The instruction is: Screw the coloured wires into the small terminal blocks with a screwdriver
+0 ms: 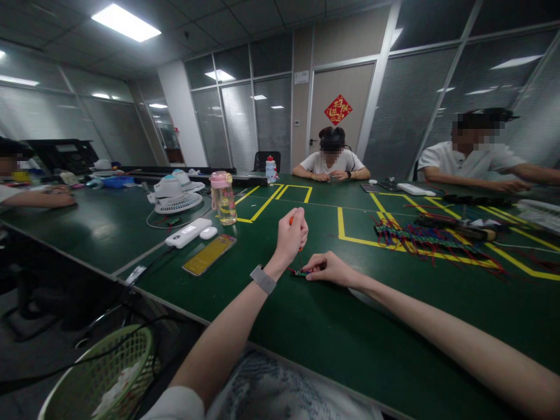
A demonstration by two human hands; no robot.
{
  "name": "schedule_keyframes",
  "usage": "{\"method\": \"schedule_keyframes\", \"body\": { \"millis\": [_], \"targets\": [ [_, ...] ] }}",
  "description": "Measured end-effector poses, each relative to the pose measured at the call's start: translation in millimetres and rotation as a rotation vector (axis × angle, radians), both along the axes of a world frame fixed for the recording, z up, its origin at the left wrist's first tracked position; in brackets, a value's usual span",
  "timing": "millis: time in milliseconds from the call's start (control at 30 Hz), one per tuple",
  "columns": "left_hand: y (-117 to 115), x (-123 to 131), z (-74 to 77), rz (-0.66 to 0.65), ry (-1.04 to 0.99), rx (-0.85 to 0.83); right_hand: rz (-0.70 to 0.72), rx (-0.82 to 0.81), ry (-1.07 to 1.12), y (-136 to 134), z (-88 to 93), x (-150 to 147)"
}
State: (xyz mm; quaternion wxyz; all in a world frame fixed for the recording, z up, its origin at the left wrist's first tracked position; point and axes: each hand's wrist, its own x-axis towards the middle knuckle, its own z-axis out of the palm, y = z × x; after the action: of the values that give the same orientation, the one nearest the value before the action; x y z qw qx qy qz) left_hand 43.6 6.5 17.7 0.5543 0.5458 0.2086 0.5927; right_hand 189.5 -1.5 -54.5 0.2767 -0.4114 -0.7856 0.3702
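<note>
My left hand [290, 238] is closed in a fist around a screwdriver [300, 257] with an orange-red handle. The tool stands nearly upright, its thin shaft pointing down at a small green circuit board [299, 274] on the table. Whether the tip sits in a screw is too small to tell. Beside the shaft, the fingers of my right hand [330, 269] pinch the board's right end, where short thin wires show. A grey watch band is on my left wrist.
On the green table [262, 315], a phone [210, 255], power strip [188, 233], pink-lidded bottle [224, 201] and white fans [177, 195] lie to the left. Several wired boards [431, 236] are at right. A basket [100, 373] stands below. Several people sit around.
</note>
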Motion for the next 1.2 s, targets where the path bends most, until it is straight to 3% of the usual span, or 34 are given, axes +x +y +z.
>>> {"method": "schedule_keyframes", "body": {
  "millis": [200,400,567,733,1000,1200],
  "targets": [
    [-3.6,-1.6,2.5,-0.192,0.014,0.034,0.008,0.005,-0.002,-1.9,1.5,-0.5],
    [-8.8,-5.5,-2.3,-0.048,0.052,0.169,-0.013,0.048,-0.005,-4.9,1.6,-2.2],
    [-9.1,-22.4,0.3,-0.05,0.201,0.274,-0.015,0.06,0.01,-5.8,0.5,-3.0],
    [-4.3,-30.1,2.3,0.032,0.305,0.316,-0.057,0.162,0.008,-14.1,-2.5,-5.3],
    [-9.8,-23.1,2.0,-0.07,0.319,0.333,-0.116,0.337,-0.02,-24.4,-8.9,-11.2],
    [-12.7,-20.0,-3.3,0.15,0.333,0.413,-0.13,0.394,-0.052,-24.6,-10.9,-11.5]
  ]
}}
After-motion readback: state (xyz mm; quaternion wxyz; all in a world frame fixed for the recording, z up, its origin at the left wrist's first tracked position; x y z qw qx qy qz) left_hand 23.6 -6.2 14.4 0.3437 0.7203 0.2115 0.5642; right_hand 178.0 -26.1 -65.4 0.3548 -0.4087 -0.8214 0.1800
